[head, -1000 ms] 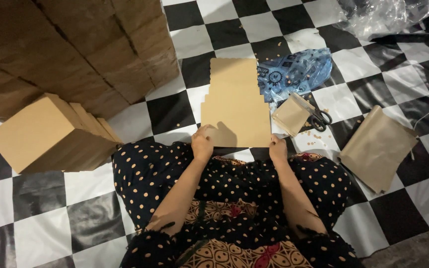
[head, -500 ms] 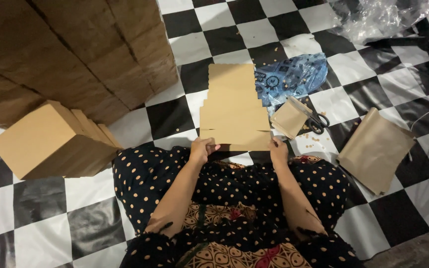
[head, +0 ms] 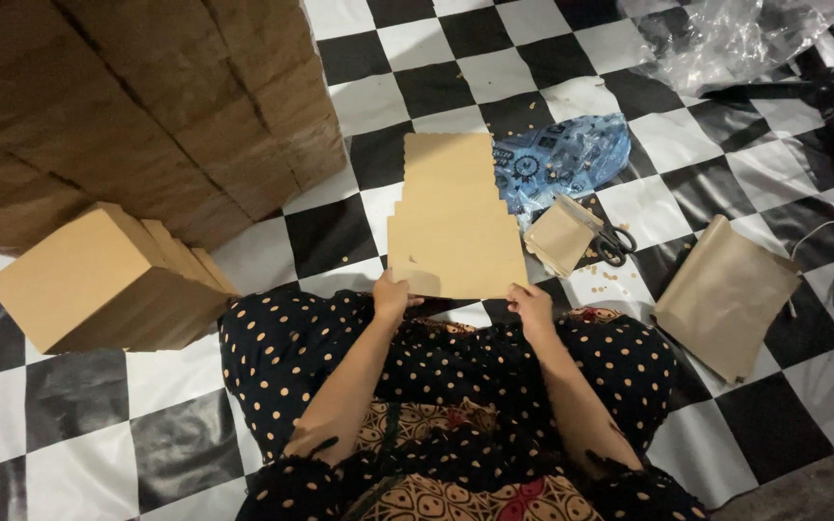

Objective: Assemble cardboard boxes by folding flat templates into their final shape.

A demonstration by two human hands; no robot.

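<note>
The brown paper bags (head: 453, 227) lie flat on the checkered floor (head: 340, 232), just past the person's knees. The pile runs long, pointing away from the body. The left hand (head: 393, 294) pinches the near left corner, and the right hand (head: 533, 304) pinches the near right corner. Both hands are equally close. The bags are plain, with zigzag top edges, fanned like steps.

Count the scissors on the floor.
1. The scissors lie right of the paper sheets, partly under a small folded brown paper. More could be hidden under papers.
</note>
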